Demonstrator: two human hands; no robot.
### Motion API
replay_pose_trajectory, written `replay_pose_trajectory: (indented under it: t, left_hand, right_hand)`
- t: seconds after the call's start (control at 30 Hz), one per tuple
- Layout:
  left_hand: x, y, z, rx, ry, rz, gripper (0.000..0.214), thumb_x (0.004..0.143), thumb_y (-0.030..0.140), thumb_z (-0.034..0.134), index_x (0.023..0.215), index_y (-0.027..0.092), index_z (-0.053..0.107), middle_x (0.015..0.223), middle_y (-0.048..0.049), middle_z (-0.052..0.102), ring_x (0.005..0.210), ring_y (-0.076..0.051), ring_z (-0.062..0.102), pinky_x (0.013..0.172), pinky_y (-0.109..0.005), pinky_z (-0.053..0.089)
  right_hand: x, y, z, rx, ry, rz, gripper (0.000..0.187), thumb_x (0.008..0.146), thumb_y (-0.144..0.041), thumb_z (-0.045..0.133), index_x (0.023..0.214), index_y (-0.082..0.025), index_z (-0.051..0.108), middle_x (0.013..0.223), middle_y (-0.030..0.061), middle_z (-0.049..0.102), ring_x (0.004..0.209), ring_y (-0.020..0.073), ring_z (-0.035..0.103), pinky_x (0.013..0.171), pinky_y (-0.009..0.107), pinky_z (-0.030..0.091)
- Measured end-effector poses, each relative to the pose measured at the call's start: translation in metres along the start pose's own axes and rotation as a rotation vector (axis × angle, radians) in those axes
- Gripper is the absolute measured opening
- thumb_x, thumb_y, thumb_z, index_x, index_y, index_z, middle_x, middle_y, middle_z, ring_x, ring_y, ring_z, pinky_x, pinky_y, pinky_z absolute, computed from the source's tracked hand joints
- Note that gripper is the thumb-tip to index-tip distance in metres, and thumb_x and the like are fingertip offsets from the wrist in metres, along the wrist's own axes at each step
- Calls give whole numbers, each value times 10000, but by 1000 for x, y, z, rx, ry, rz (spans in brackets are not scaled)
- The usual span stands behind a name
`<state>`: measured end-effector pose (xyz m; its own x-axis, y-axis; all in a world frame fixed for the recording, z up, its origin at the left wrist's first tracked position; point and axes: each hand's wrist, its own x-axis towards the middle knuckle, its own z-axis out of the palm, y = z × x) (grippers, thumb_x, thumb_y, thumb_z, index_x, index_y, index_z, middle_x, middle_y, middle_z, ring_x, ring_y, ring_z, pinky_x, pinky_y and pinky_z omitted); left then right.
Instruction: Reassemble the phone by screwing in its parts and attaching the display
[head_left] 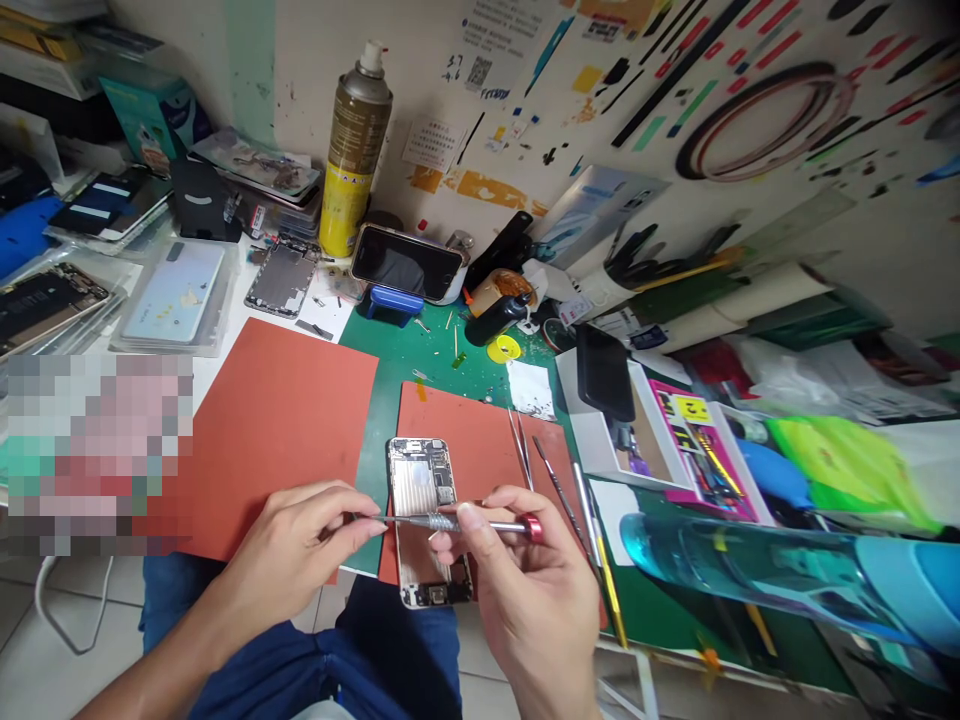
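Over the orange mat (495, 420), right-hand fingers (469, 518) pinch a precision screwdriver (450, 522) above an opened smartphone (416, 490); left-hand fingers (337, 505) lie pressed together just beside its edge.

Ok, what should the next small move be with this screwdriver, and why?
Probably lower the tip of the screwdriver onto the opened phone: the right hand holds the screwdriver across the phone, and the left hand sits at the tip, just off the phone's edge.
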<state>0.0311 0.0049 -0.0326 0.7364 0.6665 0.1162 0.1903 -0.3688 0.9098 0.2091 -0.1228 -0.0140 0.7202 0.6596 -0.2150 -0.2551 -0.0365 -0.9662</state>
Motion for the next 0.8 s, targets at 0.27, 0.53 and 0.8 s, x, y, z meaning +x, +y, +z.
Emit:
replay_pose_trajectory:
  t: [0.27, 0.53, 0.8]
  left_hand:
    - [-6, -6, 2, 143, -19, 102, 142, 1062, 351, 706, 1140, 236, 733, 941, 13, 718, 704, -110, 584, 676, -230, 511]
    - [-3, -8, 15, 590, -124, 392, 317, 1036, 346, 736, 1326, 225, 696, 1374, -85, 730, 1089, -281, 636, 910, -435, 520]
    - [-1, -9, 17, 647, -144, 424, 390, 1082, 451, 642, 1388, 210, 652, 1395, -76, 722, 1094, -286, 582, 941, -433, 427]
  right_hand:
    - [12, -17, -8, -187, 102, -267, 334, 882, -357, 916, 1055, -248, 652, 735, -25, 772, 542, 182, 759, 543, 287, 661]
    - [63, -30, -9, -746, -106, -716, 219, 953, -315, 816, 1082, -271, 645, 891, -5, 814, 737, 184, 805, 718, 326, 693]
    - [74, -31, -13, -787, -140, -696, 192, 973, -330, 792, 1058, -267, 632, 882, -4, 791, 744, 170, 785, 668, 293, 653]
